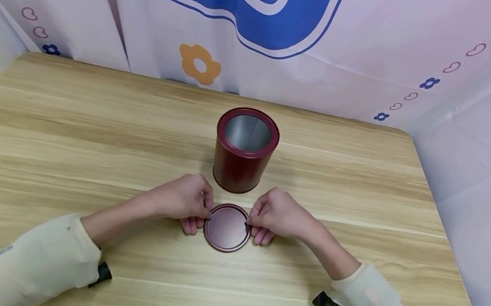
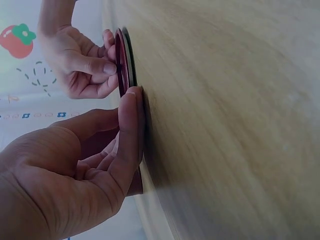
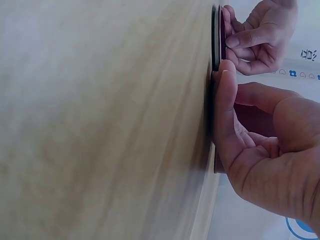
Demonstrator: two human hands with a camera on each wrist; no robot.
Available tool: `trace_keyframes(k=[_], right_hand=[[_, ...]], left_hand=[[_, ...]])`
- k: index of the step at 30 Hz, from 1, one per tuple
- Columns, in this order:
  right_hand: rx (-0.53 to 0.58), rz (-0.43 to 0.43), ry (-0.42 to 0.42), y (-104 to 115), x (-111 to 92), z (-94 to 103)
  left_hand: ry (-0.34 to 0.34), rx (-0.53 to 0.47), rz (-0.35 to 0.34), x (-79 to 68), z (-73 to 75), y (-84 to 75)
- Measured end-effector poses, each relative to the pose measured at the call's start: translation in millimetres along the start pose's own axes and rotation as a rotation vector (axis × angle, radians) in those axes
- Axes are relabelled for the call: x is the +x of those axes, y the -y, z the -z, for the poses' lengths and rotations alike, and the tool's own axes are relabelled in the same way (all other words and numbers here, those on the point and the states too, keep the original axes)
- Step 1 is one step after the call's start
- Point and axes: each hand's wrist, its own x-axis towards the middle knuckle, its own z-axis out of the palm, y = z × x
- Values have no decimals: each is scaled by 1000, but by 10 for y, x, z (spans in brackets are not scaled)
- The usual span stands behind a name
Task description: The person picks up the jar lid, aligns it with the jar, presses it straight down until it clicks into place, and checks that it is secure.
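Note:
A round dark red metal lid (image 1: 227,227) lies level, close over the table in front of an open can of the same colour. My left hand (image 1: 186,200) pinches the lid's left edge between thumb and fingers. On the opposite edge my right hand (image 1: 281,216) pinches it the same way. Seen edge-on in the left wrist view, the lid (image 2: 126,60) has a raised rim, and the left thumb covers its near end. The dark red can (image 1: 238,173) stands upright just beyond both hands, its silvery inside showing through the top opening.
The wood-grain table (image 1: 80,147) extends to both sides of the hands. A white printed curtain (image 1: 158,35) hangs along its back edge, and another white sheet (image 1: 478,186) borders the right side. Black straps (image 1: 328,304) show under the light sleeves.

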Motion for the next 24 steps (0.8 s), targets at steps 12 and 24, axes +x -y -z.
trace_keyframes(k=[12,24], right_hand=[[-7,18,-25,-13,1,-16],[-1,40,-60,11,-21,21]], left_hand=[[-15,-49,25,11,-12,18],[-26,-85,10,4,34,-29]])
